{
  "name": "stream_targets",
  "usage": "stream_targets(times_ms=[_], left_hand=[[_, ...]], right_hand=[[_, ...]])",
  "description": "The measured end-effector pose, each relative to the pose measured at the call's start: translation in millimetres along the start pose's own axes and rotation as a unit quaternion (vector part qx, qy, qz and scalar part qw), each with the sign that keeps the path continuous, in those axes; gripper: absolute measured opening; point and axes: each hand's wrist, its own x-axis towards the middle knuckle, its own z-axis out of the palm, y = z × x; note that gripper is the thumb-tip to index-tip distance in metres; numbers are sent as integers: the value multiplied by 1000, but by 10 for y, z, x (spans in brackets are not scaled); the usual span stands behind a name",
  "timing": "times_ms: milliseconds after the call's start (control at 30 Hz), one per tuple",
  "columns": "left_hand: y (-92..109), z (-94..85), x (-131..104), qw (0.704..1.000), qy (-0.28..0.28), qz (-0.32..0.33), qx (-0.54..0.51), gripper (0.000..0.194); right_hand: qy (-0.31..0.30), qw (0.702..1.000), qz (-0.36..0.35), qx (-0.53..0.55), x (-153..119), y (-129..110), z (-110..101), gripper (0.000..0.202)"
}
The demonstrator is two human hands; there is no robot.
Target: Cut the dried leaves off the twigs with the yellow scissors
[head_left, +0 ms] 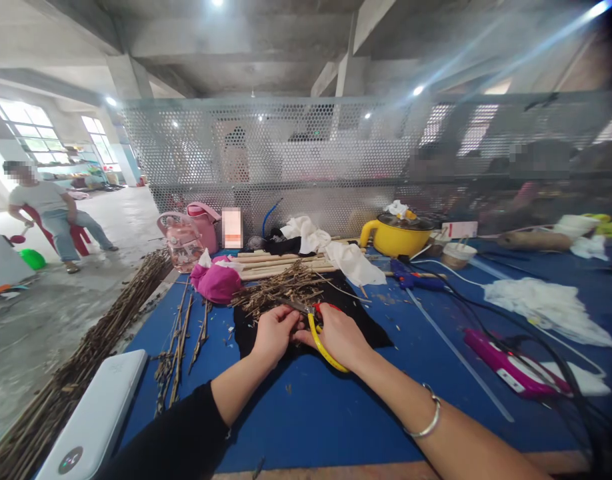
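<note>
My right hand (339, 331) is closed on a pair of scissors (331, 353) with yellow and red handles, its blades pointing up and left. Beside it, my left hand (277, 331) has its fingers pinched together close to the blades. Whatever lies between those fingertips is too small or hidden to make out. Just beyond both hands, a heap of short dry brown twigs (281, 288) rests on a black cloth (373, 327). Several longer dry stems (179, 340) lie on the blue tabletop (306, 420) to the left.
A purple cloth bundle (217, 281), pale wooden sticks (266, 268), a yellow pot (396, 233) and a blue glue gun (419, 277) sit behind. At right are a magenta power strip (511, 367) and cables. A white power bank (93, 413) is at left. Someone sits (56, 210) across the floor.
</note>
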Motion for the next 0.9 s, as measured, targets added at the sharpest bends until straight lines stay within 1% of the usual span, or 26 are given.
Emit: stream_targets(times_ms=[100, 200, 433, 600, 667, 767, 900], left_hand=[[-19, -7, 9, 1000, -9, 15, 5, 24], [-34, -12, 12, 999, -16, 25, 11, 25], [-24, -9, 14, 1000, -8, 9, 11, 26], [7, -3, 3, 1000, -17, 11, 9, 25], [20, -6, -2, 1000, -10, 6, 7, 26], [28, -21, 5, 1000, 19, 0, 8, 27], [19, -46, 26, 999, 32, 18, 34, 22]], right_hand=[[3, 1000, 4, -7, 1, -11, 2, 59], [-18, 1000, 19, -13, -4, -24, -8, 60], [-53, 997, 52, -36, -4, -29, -46, 63], [-67, 995, 55, -39, 17, -3, -48, 62], [-69, 996, 55, -34, 19, -3, -58, 61], [-60, 997, 45, -29, 6, -10, -76, 63], [-55, 998, 29, -8, -15, -12, -76, 63]])
